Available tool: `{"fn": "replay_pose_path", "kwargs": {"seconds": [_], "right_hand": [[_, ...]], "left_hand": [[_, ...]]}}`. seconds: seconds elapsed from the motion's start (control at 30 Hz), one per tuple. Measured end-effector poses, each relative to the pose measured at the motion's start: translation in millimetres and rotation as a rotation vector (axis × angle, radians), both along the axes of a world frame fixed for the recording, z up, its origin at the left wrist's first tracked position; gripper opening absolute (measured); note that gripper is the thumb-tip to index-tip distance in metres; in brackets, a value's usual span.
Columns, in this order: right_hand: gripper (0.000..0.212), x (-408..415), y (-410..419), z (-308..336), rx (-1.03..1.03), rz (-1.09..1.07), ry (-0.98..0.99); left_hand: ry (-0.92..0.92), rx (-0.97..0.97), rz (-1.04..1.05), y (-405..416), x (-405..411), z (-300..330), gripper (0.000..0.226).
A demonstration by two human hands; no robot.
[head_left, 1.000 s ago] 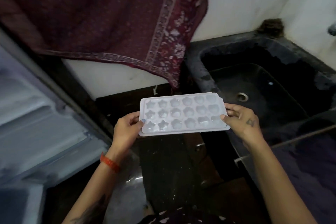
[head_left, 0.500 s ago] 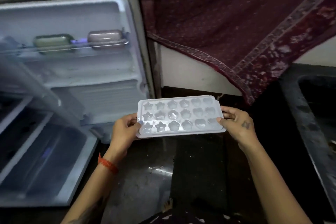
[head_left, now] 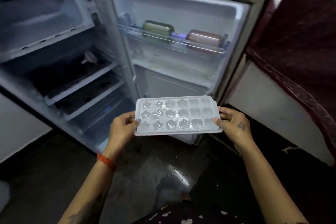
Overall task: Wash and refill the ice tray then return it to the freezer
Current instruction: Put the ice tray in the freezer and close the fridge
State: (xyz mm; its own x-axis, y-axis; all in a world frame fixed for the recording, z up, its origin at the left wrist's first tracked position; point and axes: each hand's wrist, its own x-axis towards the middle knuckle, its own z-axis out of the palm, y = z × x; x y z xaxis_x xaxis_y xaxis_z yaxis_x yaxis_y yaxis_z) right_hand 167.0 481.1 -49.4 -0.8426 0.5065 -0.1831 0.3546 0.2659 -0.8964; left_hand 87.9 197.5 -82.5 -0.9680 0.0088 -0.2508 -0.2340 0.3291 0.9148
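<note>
So the freezer box, that frosty white compartment (head_left: 43, 22) at the top of the open fridge, sits up and off to the left of both hands, well apart from them. That's the relation the next bit hangs on, I'd say: the tray has to go up and leftward to get in there, and the left hand is the nearer one to that opening.

Left hand (head_left: 121, 129) is curled round the short left end of the white plastic ice tray with star and flower shaped pockets (head_left: 177, 115), thumb on top of the rim, fingers underneath. There's a red thread band (head_left: 106, 162) on that wrist. The tray runs straight across between the two hands, long axis left to right, held roughly level out in front of the body. Right hand (head_left: 233, 125) pinches the opposite short end the same way, thumb over the rim.

Counts: one tray, eighteen pockets in three rows of six. They glint like there's water in them, though I can't be sure. Two hands, both busy on it.

Beyond the right hand, up in the open door's shelf (head_left: 171, 41), are two lidded boxes: one green (head_left: 158, 28), one pinkish brown (head_left: 204, 39), side by side.

My guess is it'll need to stay flat going in, or it slops.
</note>
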Motion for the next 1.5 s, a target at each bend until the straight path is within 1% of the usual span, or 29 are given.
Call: {"fn": "replay_pose_path", "kwargs": {"seconds": [0.1,0.23,0.37,0.53,0.67,0.73,0.87,0.97,1.23,1.5], "right_hand": [[0.035,-39.4,-6.9,-4.5,-0.022,0.121,0.011],[0.035,-87.3,-23.6,-7.6,-0.045,0.292,0.030],[0.026,-129.6,-46.9,-12.2,-0.047,0.442,0.038],[0.034,-177.8,-88.4,-9.1,-0.085,0.555,0.043],[0.031,-221.4,-126.3,-10.2,-0.110,0.608,0.035],[0.026,-243.0,-145.6,-8.3,-0.111,0.631,0.041],[0.030,-281.5,-182.4,-1.6,-0.114,0.641,0.065],[0.029,-310.2,-203.8,-1.7,-0.110,0.636,0.079],[0.024,-387.8,-251.9,9.8,-0.095,0.663,0.091],[0.032,-466.6,-293.5,25.6,-0.042,0.695,0.114]], "left_hand": [[0.005,-0.001,0.110,-17.2,-7.4,-0.8,0.022],[0.010,0.008,0.259,-34.4,-14.6,3.9,0.022],[0.030,0.011,0.378,-54.9,-23.9,7.3,0.021],[0.023,0.006,0.505,-96.4,-44.3,9.8,0.022],[0.036,0.007,0.551,-133.9,-67.7,12.8,0.025],[0.043,0.003,0.562,-151.9,-81.9,15.8,0.025],[0.054,0.003,0.582,-183.6,-110.9,24.9,0.021],[0.046,0.049,0.563,-202.7,-131.3,33.8,0.018],[0.017,0.121,0.615,-239.7,-185.8,54.3,0.026],[0.029,0.128,0.709,-264.3,-240.2,72.8,0.038]]}}
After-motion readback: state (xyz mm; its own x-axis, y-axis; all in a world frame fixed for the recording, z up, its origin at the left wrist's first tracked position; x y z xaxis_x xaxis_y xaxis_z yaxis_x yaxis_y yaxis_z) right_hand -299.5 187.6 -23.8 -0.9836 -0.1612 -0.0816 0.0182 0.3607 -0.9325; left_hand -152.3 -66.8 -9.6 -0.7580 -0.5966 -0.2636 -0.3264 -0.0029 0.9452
